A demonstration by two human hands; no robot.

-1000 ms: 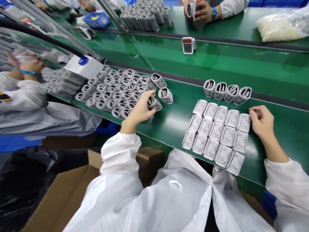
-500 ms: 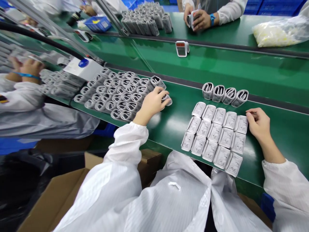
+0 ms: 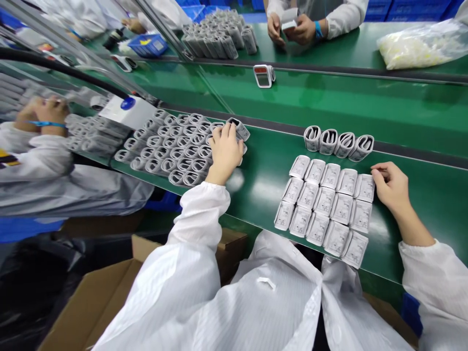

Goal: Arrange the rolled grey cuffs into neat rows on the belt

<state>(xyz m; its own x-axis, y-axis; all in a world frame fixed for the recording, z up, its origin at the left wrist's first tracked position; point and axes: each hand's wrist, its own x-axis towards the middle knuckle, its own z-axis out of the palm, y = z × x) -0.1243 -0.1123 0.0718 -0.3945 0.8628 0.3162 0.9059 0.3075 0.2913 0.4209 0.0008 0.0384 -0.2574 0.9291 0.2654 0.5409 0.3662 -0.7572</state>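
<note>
The left hand is laid over the right-hand end of the standing rolls, left of the flat block; its fingers are bent, and whether they are clamped on a roll cannot be told. Half a second ago it was nearer the block, at a loose roll set apart; now a roll peeks out beside the fingers, close against the group, and the corner roll is by the fingertips. The right hand stays at the block's right edge, fingers curled; contact there is unclear.

The standing rolls are grey, their coiled ends upward, showing folded loops with darker hollows. The block has fifteen, in three rows of five, pale faces up with printed line drawings. Just beyond the block, a row of four stands coiled ends up. Farther beyond and to its left, a white device has shifted leftward.
</note>
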